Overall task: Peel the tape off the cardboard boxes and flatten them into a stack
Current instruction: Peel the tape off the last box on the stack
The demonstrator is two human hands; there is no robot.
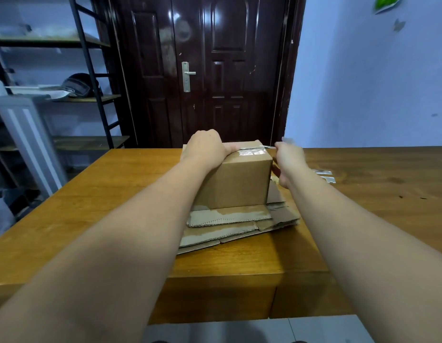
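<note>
While braced by left hand point(206, 147), curled over its top edge: box point(233, 184) mid-frame, upright on flattened cardboard point(227, 226) on table point(91, 206). Right hand point(289, 157), centre-right, pinching tape point(252, 151) end. Judged light, stiff, hollow; tape thin, tear-prone, best gripped close to seam.

No text, label, brand or number is readable on anything in view.
</note>
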